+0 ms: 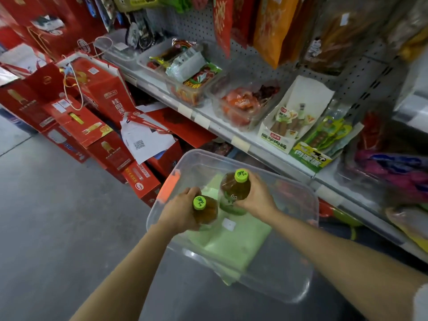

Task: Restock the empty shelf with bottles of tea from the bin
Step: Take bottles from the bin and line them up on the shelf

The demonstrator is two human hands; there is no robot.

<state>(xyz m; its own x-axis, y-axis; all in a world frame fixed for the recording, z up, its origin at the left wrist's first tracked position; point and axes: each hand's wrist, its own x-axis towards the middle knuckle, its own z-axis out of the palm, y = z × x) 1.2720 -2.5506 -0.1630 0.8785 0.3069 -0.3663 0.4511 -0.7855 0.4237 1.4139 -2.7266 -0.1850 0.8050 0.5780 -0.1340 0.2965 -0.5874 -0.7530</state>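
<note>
Now both hands are gripping tea bottles over the clear bin [298, 269].

The left hand [179, 213] is clasping one green-capped bottle [205, 210]; the right hand [257, 195] is wrapping around a second bottle [235, 187], both sitting above green packaging [234, 246] lining the bin beside the shelf [231, 133].

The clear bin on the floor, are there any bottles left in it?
None visible in the clear bin: only green flat packs on its bottom. Each hand holds one bottle above it.

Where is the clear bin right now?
The clear bin sits on the floor at lower centre, just below the shelf, with both hands over it.
</note>
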